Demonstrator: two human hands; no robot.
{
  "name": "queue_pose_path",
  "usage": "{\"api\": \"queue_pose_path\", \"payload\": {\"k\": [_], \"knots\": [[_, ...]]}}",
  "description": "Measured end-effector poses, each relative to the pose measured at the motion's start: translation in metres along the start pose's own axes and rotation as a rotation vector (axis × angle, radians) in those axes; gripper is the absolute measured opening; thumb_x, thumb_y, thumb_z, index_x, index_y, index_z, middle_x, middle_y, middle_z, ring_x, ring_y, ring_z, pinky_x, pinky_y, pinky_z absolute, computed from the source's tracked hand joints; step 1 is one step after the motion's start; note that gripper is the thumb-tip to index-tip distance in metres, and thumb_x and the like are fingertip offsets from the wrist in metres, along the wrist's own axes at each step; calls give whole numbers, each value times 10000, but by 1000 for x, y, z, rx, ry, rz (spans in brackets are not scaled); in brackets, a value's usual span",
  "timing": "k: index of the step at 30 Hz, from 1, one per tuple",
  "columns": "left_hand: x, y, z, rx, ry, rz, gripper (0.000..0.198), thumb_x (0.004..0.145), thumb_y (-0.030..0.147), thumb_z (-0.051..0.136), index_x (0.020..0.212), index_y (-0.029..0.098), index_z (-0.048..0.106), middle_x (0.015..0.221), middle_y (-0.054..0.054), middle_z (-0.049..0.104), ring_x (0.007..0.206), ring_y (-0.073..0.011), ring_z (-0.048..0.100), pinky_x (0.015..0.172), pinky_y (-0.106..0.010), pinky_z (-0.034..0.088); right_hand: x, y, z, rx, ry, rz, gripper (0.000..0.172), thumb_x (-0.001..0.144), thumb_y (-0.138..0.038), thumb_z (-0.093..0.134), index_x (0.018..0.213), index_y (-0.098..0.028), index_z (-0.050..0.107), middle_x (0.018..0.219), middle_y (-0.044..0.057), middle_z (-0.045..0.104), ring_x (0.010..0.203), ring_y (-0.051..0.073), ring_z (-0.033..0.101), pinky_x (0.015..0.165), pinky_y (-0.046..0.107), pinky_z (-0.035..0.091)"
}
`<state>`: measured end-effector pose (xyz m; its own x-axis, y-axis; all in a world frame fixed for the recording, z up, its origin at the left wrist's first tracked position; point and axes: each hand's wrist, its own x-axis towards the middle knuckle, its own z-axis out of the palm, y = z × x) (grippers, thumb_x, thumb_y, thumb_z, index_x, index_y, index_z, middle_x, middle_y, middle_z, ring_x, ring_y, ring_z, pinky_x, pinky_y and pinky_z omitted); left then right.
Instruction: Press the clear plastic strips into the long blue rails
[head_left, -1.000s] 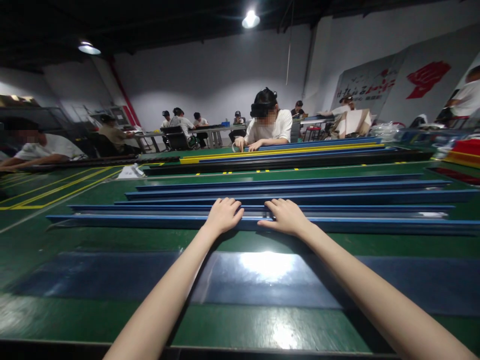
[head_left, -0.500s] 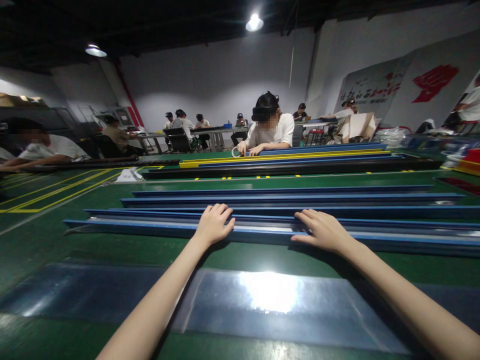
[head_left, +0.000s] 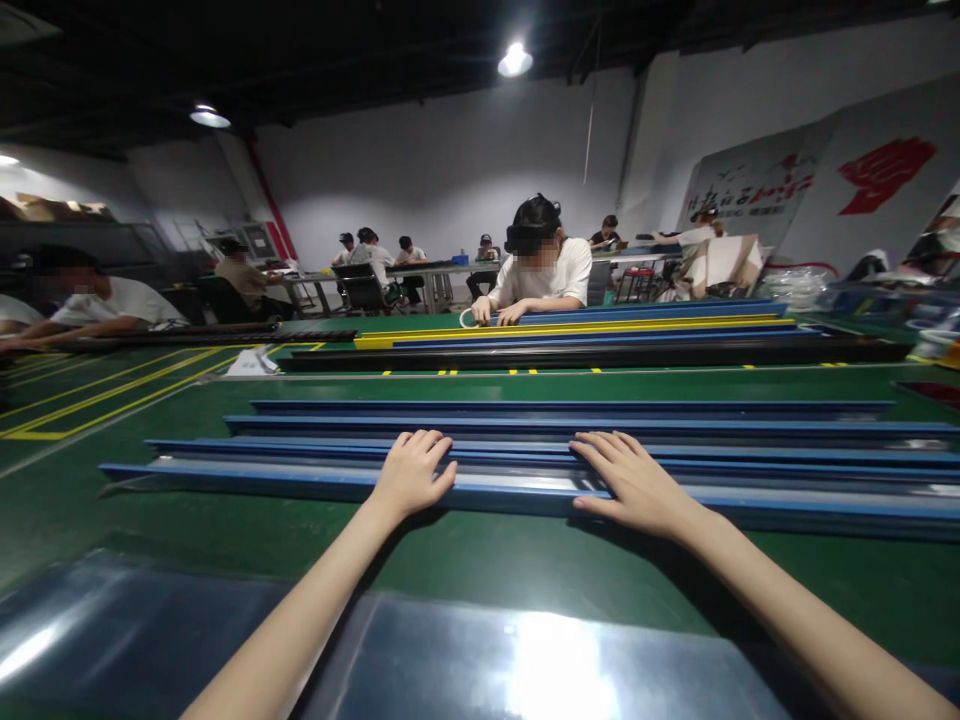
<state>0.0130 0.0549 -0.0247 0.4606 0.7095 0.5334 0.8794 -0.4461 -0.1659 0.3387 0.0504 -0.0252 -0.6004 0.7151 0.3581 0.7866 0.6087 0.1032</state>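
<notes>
Several long blue rails (head_left: 525,425) lie side by side across the green table (head_left: 525,560). Both my hands rest on the nearest blue rail (head_left: 262,483). My left hand (head_left: 411,475) lies on top of it with its fingers together and slightly bent, reaching over onto the rail behind. My right hand (head_left: 634,482) is about a hand's width to the right, fingers stretched flat and spread across the same rails. Neither hand grips anything.
A glossy dark plastic sheet (head_left: 525,660) covers the table's near edge under my forearms. Farther back lie black (head_left: 600,355), yellow and blue rails (head_left: 600,325). A person (head_left: 540,270) sits opposite, hands by a tape roll (head_left: 469,318). Another person (head_left: 97,305) leans at far left.
My hands have spread apart along the rail, the right one sliding to the right and its fingers flattening. The view has tilted up, so the rails sit lower in the picture.
</notes>
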Motion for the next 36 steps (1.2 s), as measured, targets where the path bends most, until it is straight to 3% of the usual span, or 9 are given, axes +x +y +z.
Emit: {"api": "queue_pose_path", "payload": {"k": [8, 17, 24, 36], "knots": [[4, -2, 2, -34, -76, -43, 278, 811, 328, 404, 946, 172, 592, 897, -72, 628, 828, -212, 543, 735, -357, 382, 4, 6, 8, 49, -72, 54, 672, 787, -604, 379, 1268, -139, 445, 1238, 168, 508, 1099, 279, 483, 887, 446, 370], [7, -7, 3, -73, -91, -19, 301, 806, 292, 380, 946, 151, 607, 876, -88, 636, 800, -209, 552, 736, -352, 412, 10, 10, 15, -54, -130, 58, 741, 783, -662, 290, 1225, -100, 485, 1175, 189, 542, 1041, 319, 502, 860, 456, 383], [11, -21, 11, -119, -47, -3, 299, 796, 236, 382, 956, 155, 620, 915, -82, 656, 813, -197, 575, 746, -335, 431, 25, 8, 22, -98, -53, 58, 697, 784, -663, 280, 1172, -138, 524, 1081, 173, 571, 929, 299, 512, 780, 427, 398], [27, -51, 30, -34, -107, -68, 304, 779, 232, 369, 947, 169, 614, 894, -77, 647, 821, -198, 576, 768, -335, 427, 61, 7, 28, -143, -135, 161, 756, 755, -715, 238, 1148, -138, 531, 1055, 183, 563, 945, 308, 507, 764, 398, 376]]}}
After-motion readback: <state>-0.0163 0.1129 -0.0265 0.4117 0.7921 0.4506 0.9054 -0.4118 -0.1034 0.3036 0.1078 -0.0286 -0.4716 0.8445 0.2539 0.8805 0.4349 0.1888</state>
